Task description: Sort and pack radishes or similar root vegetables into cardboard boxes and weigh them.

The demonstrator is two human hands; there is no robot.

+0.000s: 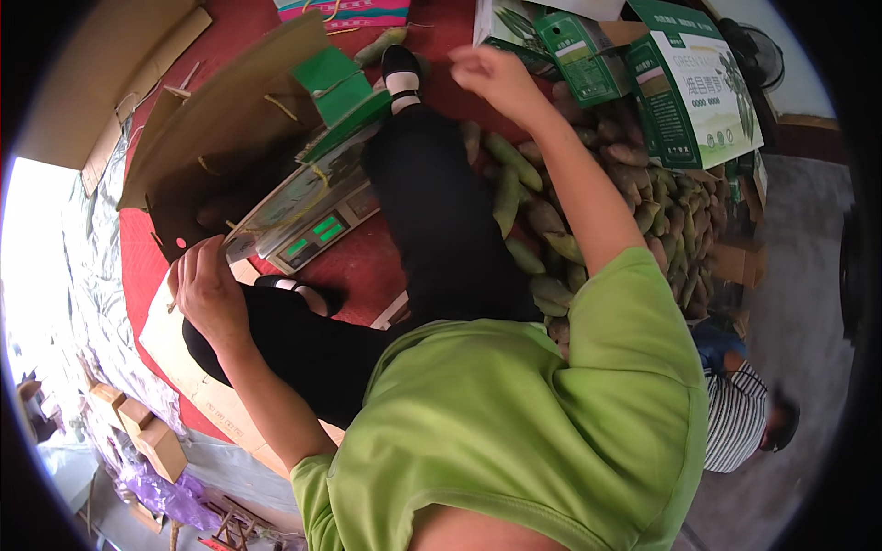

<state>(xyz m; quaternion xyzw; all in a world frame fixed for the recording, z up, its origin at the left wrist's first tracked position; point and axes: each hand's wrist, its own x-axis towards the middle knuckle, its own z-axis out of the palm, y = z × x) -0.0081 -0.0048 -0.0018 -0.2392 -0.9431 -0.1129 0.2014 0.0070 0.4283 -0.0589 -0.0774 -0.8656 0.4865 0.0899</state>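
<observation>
My left hand (209, 292) is closed at the near corner of an open cardboard carton (230, 119). A small brownish bit shows below its fingers, but what they grip is hidden. The carton has green flaps and yellow cord handles, and it stands on a digital scale (317, 237) with lit green displays. My right hand (496, 83) is raised over the red floor covering, beyond my knee. Its fingers are slightly blurred, stretched out and apart, with nothing seen in them. Beneath my right forearm lies a big pile of green radishes (551, 220).
Green and white cartons (703, 101) stand behind the pile at the far right, near a fan (758, 55). A person in a striped top (735, 418) is at the right. Small cardboard boxes (156, 445) and a purple plastic bag (170, 491) lie at the lower left.
</observation>
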